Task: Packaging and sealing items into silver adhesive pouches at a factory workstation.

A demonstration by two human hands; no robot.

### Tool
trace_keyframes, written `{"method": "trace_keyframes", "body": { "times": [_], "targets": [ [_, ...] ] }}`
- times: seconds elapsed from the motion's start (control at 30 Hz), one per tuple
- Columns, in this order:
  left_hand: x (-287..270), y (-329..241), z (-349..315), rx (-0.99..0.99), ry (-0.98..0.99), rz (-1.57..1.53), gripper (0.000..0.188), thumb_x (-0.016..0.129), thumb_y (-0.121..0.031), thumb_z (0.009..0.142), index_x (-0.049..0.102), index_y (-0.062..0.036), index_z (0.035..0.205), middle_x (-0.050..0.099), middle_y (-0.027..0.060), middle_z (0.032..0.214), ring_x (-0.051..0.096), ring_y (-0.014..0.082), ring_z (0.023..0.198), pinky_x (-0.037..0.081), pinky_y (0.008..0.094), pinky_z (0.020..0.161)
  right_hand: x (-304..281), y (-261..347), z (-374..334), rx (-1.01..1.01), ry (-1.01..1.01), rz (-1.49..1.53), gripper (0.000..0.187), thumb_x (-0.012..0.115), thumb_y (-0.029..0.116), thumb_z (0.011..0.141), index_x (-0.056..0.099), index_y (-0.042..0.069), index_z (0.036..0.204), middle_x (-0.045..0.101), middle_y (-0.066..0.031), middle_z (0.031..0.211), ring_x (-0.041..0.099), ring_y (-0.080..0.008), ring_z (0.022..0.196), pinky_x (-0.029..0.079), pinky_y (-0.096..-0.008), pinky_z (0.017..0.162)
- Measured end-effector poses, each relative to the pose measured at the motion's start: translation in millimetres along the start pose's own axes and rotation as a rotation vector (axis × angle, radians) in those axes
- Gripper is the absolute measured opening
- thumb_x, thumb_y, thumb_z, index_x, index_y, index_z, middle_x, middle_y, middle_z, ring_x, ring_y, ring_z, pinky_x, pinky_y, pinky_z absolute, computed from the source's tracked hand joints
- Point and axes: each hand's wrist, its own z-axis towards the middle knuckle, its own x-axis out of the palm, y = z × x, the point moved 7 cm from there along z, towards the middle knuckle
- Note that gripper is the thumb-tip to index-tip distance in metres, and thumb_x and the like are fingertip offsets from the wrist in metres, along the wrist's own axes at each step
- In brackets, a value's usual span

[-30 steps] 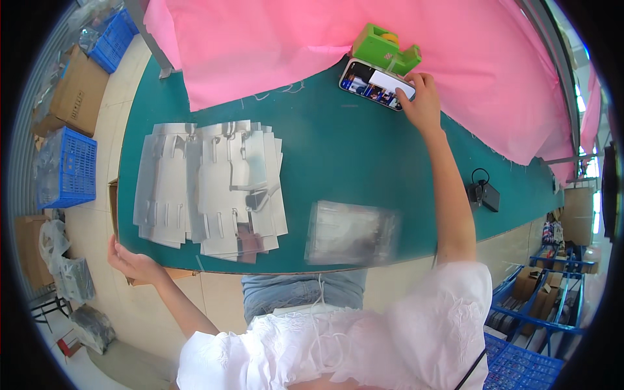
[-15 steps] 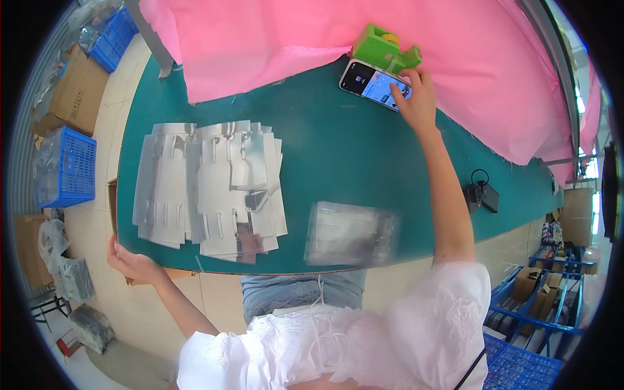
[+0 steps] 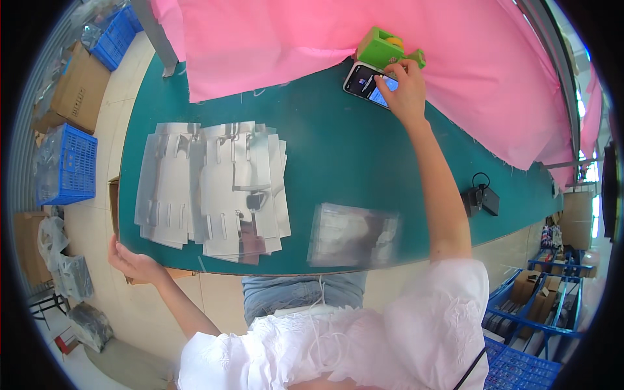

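Note:
At the far side of the table, my right hand (image 3: 406, 94) is over a smartphone (image 3: 359, 80) with a lit screen. Its thumb touches the screen, and the other fingers reach over the phone's far right edge without visibly gripping it. Just behind the phone stands a green tape dispenser (image 3: 376, 47). My left hand (image 3: 135, 264) rests at the table's near left corner, fingers stretched along the edge and nothing seen in it. Nearest to it lie two overlapping stacks of shiny slotted sheets, a left stack (image 3: 172, 188) and a right stack (image 3: 224, 175).
A pile of clear plastic sleeves (image 3: 351, 237) lies near the front edge of the green table (image 3: 351, 149). A small black device (image 3: 484, 198) with a cable loop sits at the right. Pink cloth (image 3: 260, 39) covers the back. Blue crates (image 3: 78, 166) and a carton (image 3: 81, 91) stand on the left floor.
My right hand has moved slightly left across the phone, its thumb shifting toward the middle of the screen. My left hand stays at the corner. The whole view has shifted a little.

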Motion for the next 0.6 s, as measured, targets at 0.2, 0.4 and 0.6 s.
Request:
{"method": "trace_keyframes", "body": {
  "times": [0.2,0.4,0.6],
  "targets": [
    [0,0,0,-0.011,-0.015,-0.006,0.026,0.043,-0.014,0.1,0.06,-0.0001,0.113,0.056,0.0115,0.117,0.056,0.0209,0.106,0.042,0.0316,0.095,1,2,4,0.004,-0.013,-0.018,0.025,0.077,0.025,0.075,0.064,0.007,0.085,0.055,-0.0103,0.098,0.057,-0.0305,0.091,0.047,-0.0415,0.075],
    [0,-1,-1,-0.019,-0.018,-0.009,0.026,0.043,-0.014,0.1,0.061,-0.0006,0.112,0.056,0.0109,0.117,0.056,0.0206,0.106,0.042,0.0311,0.094,0,2,5,0.005,-0.009,-0.022,0.022,0.076,0.023,0.076,0.064,0.006,0.086,0.056,-0.0109,0.097,0.058,-0.0304,0.09,0.048,-0.041,0.075],
    [0,-3,-1,-0.023,-0.013,0.001,0.026,0.043,-0.014,0.1,0.061,-0.0007,0.112,0.056,0.011,0.116,0.056,0.0206,0.104,0.043,0.0308,0.092,0,-7,1,-0.002,0.017,0.047,0.014,0.071,0.018,0.078,0.066,0.01,0.087,0.056,-0.0096,0.097,0.058,-0.0305,0.09,0.047,-0.0425,0.075]
  ]
}}
